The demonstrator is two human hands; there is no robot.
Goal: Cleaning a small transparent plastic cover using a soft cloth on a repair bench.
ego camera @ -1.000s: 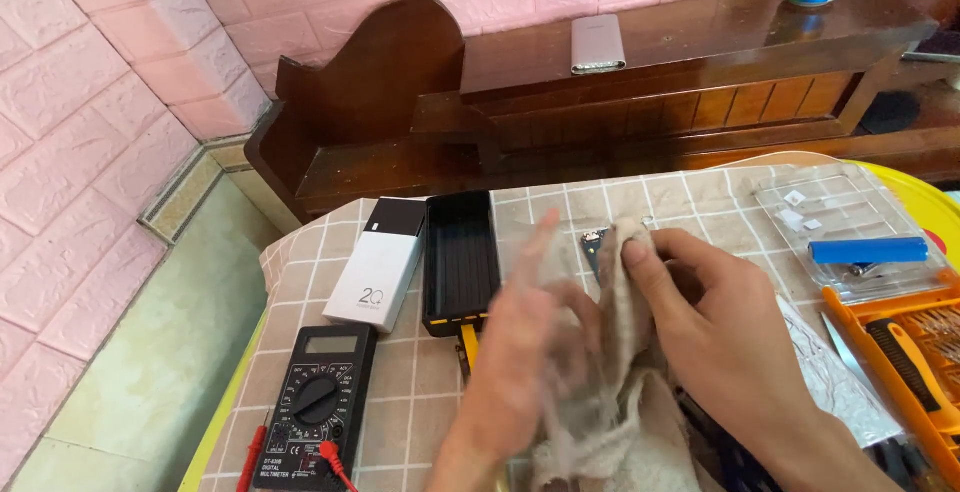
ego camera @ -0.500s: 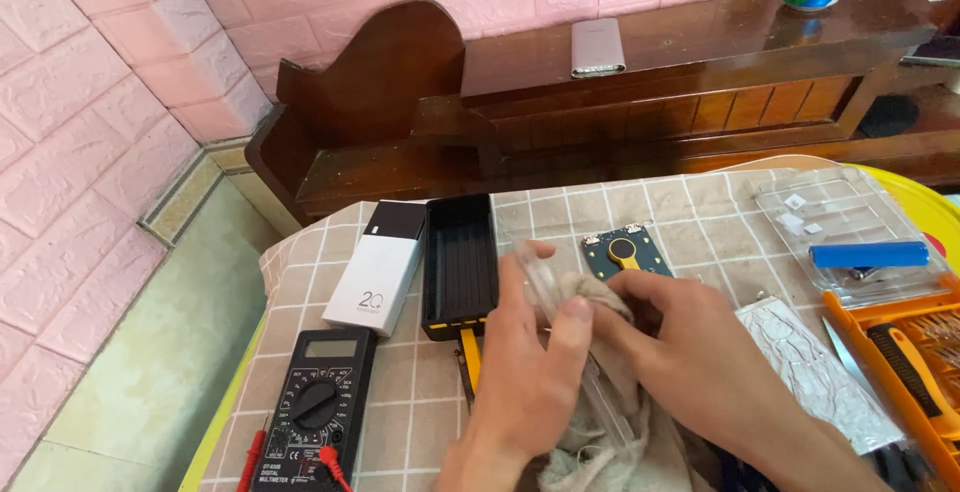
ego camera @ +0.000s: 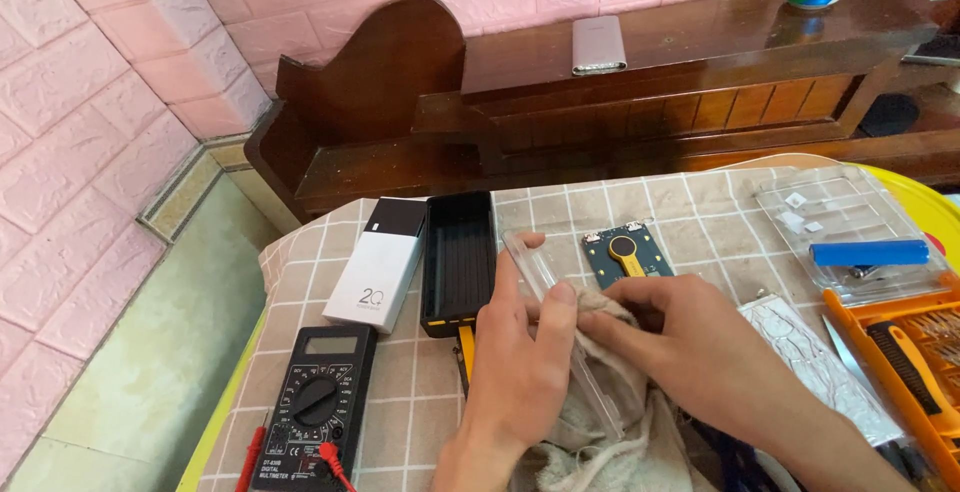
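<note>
My left hand grips a long clear plastic strip or cover that runs diagonally over the table. My right hand presses a beige cloth against that clear piece from the right. Just beyond my fingers lies a small blue circuit board with a yellow part on it. To the left of my hands sits an open black case shell with a yellow edge.
A white power bank and a black multimeter with red leads lie at the left. At the right are a clear tray with a blue cylinder, an orange tool kit and a silvery sheet. A wooden bench stands behind.
The cloth has come down off the blue circuit board, which is now fully uncovered. My hands have shifted toward me, and the clear plastic piece now shows in my left hand.
</note>
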